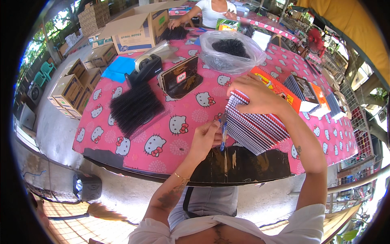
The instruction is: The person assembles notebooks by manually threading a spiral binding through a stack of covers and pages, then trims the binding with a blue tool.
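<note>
My left hand (208, 136) is closed round small blue-handled pliers (223, 132). Their dark jaws meet the left edge of a stack of spiral notebooks (256, 128), whose bound spines face up in rows of white, red and black. Over the far end of that stack, my right hand (256, 95) grips the notebooks with its fingers curled down the side. An orange-covered notebook (280, 89) lies just beyond my right wrist. A pile of black plastic spiral coils (136, 107) lies to the left, with one loose coil along its near side.
A propped phone case (180, 79), a tape dispenser (144, 69) and a plastic bag of black bits (231, 46) stand farther back. More notebooks (302, 91) line the right. An open carton (138, 34) is at the far left. Across the table, a person (215, 14) touches black coils.
</note>
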The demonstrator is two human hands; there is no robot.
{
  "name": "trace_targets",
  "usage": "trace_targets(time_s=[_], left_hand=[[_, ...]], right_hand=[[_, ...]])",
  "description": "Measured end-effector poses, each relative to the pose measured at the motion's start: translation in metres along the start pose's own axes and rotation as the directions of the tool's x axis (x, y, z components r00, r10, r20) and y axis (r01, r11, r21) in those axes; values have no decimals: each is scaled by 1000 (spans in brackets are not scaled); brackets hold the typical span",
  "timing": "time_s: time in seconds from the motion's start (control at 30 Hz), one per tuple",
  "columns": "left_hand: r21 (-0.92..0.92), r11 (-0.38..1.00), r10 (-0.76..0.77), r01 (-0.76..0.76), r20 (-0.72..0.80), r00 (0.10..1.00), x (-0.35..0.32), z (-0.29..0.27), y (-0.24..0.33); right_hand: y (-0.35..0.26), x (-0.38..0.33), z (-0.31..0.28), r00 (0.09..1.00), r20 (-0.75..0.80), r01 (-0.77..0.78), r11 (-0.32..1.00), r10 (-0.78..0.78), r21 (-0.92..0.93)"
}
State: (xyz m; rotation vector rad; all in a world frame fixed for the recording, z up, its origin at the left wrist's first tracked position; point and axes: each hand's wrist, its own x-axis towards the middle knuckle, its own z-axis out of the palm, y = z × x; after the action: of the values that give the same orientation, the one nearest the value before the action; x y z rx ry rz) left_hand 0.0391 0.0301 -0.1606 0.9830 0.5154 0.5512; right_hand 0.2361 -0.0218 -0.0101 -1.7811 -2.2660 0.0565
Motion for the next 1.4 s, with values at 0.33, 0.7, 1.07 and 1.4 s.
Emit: trace_targets(time_s=[0.33,0.7,1.07,1.4], left_hand=[[346,904,235,-252,92,968,10,-23,-20],[349,924,156,-154,23,987,9,-16,-17],[626,705,457,-333,-43,888,2,-8,-15],[4,991,-136,136,-78,988,7,-12,-19]], right_hand=[[-2,3,1,1000,4,7,1000,-7,5],[-2,3,0,999,38,-39,999,39,3],[-5,2,-2,999,29,-37,999,37,-11],[-5,2,-1,999,35,-41,999,41,-14]])
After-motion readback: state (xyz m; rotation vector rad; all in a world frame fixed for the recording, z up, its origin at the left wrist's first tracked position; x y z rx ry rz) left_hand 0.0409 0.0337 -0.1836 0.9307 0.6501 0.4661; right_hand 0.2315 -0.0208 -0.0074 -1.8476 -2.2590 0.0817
